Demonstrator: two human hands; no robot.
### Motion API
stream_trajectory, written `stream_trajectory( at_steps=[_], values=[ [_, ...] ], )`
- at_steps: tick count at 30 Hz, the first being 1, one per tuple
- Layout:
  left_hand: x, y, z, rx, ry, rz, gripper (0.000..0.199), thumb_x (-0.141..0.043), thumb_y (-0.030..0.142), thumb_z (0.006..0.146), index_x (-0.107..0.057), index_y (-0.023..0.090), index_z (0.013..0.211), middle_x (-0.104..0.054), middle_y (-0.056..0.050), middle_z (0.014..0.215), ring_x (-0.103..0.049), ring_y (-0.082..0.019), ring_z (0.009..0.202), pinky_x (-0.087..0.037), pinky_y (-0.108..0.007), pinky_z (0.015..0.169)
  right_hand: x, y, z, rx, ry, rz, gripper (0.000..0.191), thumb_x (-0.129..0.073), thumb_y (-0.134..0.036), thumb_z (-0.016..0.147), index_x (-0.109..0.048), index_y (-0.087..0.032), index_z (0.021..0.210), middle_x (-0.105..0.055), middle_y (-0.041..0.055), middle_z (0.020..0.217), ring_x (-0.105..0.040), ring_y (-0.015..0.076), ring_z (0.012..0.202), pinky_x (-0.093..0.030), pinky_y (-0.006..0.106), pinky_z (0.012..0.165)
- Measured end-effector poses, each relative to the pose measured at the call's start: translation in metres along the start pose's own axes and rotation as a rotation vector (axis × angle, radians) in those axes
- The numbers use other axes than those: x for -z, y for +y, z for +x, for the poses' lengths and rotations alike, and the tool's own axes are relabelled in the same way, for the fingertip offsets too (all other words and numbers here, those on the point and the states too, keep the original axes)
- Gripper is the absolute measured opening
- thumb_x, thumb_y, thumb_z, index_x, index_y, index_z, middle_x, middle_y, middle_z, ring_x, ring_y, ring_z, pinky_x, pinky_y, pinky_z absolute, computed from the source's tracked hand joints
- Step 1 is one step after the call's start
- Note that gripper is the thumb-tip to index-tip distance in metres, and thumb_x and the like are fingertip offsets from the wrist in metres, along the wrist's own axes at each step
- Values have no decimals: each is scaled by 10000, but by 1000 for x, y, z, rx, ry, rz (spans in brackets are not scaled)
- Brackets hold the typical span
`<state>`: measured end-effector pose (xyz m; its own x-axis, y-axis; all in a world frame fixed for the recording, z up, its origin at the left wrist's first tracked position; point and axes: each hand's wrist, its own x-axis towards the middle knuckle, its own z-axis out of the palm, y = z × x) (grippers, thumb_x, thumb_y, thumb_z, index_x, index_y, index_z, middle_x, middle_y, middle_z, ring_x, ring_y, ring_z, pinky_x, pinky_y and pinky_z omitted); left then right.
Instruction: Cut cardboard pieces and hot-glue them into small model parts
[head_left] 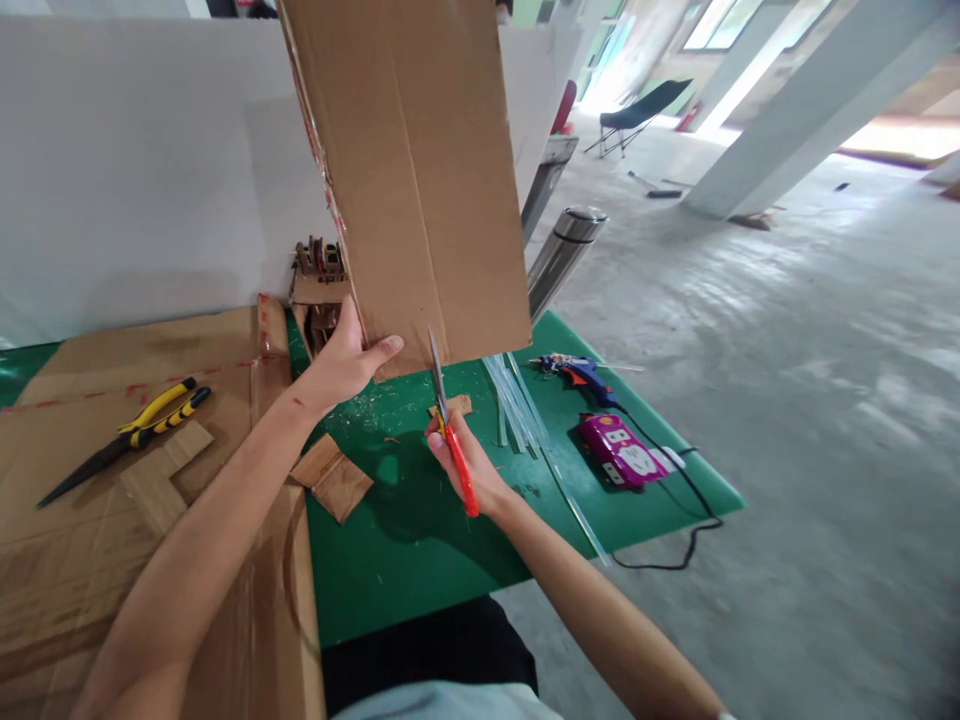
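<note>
A large brown cardboard sheet (420, 180) is held up over the table, its lower edge tilted. My left hand (349, 355) grips its lower left corner, thumb on the near face and fingers hidden behind. In my right hand (469, 460) is a pair of scissors (459, 468) with red and yellow handles, fingers wrapped round them. The blades point up at the sheet's bottom edge and overlap it in view; whether they have cut in I cannot tell. Below, small cardboard scraps (334, 478) lie on the green tabletop (397, 570).
Clear glue sticks (514, 400), a blue glue gun (577, 378) and a purple power strip (622, 452) with a black cord lie at right. Long-nose pliers (124, 440) rest on flat cardboard (60, 560) at left. A steel flask (566, 255) and a cardboard construction (319, 290) stand behind the sheet.
</note>
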<state>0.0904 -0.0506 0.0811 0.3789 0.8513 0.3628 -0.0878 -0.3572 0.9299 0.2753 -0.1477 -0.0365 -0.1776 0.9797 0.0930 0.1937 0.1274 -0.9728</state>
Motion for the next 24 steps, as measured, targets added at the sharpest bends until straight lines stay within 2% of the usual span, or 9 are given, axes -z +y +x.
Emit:
stream_trajectory(
  at_steps=[5, 10, 16, 24],
  values=[
    [-1, -5, 2, 3, -8, -33, 847, -758, 359, 799, -277, 229, 1484, -391, -135, 1590, -328, -293, 1502, -211, -504, 1258, -3, -2, 0, -39, 57, -35, 352, -522, -578, 941, -429, -239, 966, -434, -35, 785, -382, 132, 661, -359, 301, 634],
    [-4, -8, 3, 5, -18, -75, 1012, -783, 400, 777, -153, 279, 1559, -321, -125, 1639, -284, -297, 1525, -202, -512, 1259, -2, 1, -1, -46, 64, -45, 342, -502, -576, 952, -413, -246, 973, -419, -41, 794, -363, 134, 673, -348, 300, 646],
    [-6, -8, 2, 26, -11, -55, 1042, -789, 457, 774, -137, 299, 1572, -321, -123, 1640, -282, -307, 1526, -212, -519, 1255, 0, 1, -1, -45, 70, -49, 348, -512, -577, 947, -403, -246, 941, -415, -44, 788, -353, 132, 671, -340, 303, 646],
    [-3, -9, 3, 35, -12, -68, 1019, -781, 397, 789, -134, 284, 1568, -322, -122, 1640, -250, -310, 1537, -193, -529, 1260, 1, -1, 0, -66, 72, -10, 358, -546, -575, 927, -404, -246, 915, -434, -38, 794, -363, 129, 671, -340, 290, 616]
  ],
)
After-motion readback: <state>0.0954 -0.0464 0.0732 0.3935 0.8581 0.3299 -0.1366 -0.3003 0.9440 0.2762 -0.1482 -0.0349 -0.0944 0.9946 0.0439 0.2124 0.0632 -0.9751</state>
